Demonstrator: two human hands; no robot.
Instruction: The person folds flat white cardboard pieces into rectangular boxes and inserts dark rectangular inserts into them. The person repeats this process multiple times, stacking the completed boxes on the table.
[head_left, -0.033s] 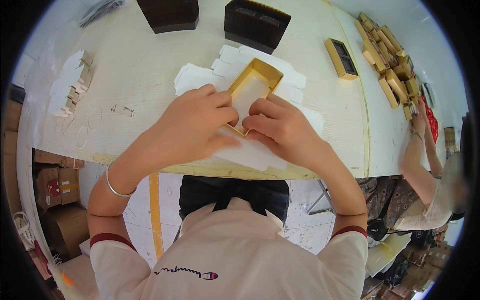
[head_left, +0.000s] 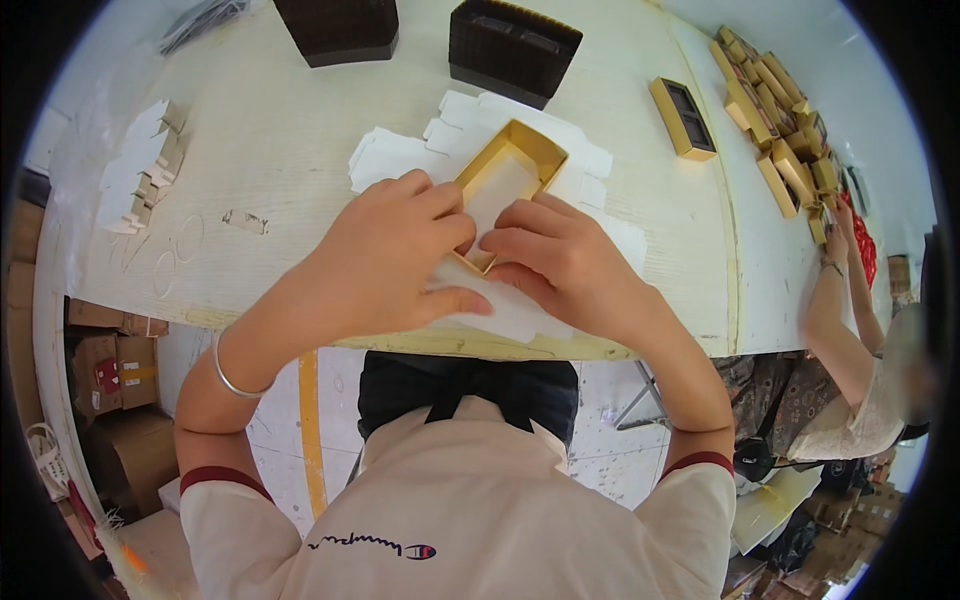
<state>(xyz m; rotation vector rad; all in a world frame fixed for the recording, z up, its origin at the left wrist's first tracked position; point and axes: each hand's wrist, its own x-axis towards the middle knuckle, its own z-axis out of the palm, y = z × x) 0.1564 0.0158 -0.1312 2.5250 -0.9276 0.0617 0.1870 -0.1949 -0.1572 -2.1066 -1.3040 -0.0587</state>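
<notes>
A gold cardboard box (head_left: 541, 153), its top uncovered and its inside floor pale, lies at an angle on flat white card pieces (head_left: 384, 157) before me. My left hand (head_left: 400, 245) is at its near left side, fingers curled over the wall and into the box. The left thumb stretches out apart, below the near end. At the near right corner, my right hand (head_left: 560, 255) grips the wall, with fingertips inside and the thumb outside. Parts of the near walls are hidden behind my fingers.
Dark stacked trays (head_left: 510, 50) stand at the far side, beside another dark stack (head_left: 340, 30). White folded card pieces (head_left: 145, 170) lie left. One gold box with a black insert (head_left: 683, 118) sits right, near many piled gold boxes (head_left: 775, 110). A co-worker's arms (head_left: 838, 300) reach there.
My left thumb has moved a little down and right and is no longer blurred. The box has shifted very slightly. The co-worker's hand has a gold box at a slightly different angle.
</notes>
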